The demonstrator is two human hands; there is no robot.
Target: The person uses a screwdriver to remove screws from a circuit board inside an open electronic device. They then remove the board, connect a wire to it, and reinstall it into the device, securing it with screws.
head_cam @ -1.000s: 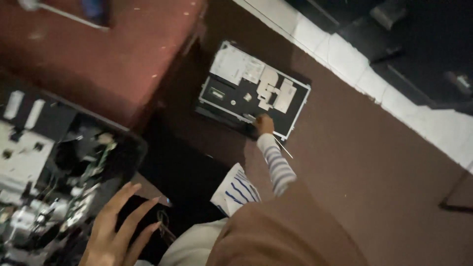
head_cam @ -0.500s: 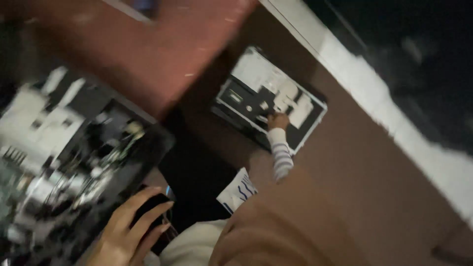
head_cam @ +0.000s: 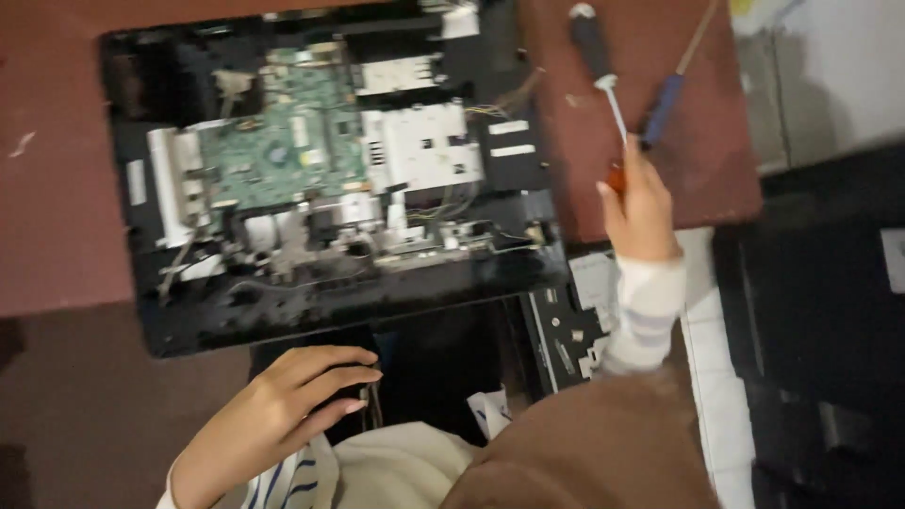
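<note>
Reddish-brown surface (head_cam: 57, 226) carries an opened black device (head_cam: 330, 179), green circuit board (head_cam: 283, 155) exposed. Below its near edge the left hand (head_cam: 283, 415) rests palm down, fingers (head_cam: 344, 377) loosely spread, gripping nothing. Further right, the right hand (head_cam: 641, 212) has fingers pinching an orange-tipped tool (head_cam: 616, 177). Just above lie a black-handled screwdriver (head_cam: 596, 57) and a blue-handled one (head_cam: 665, 104).
</note>
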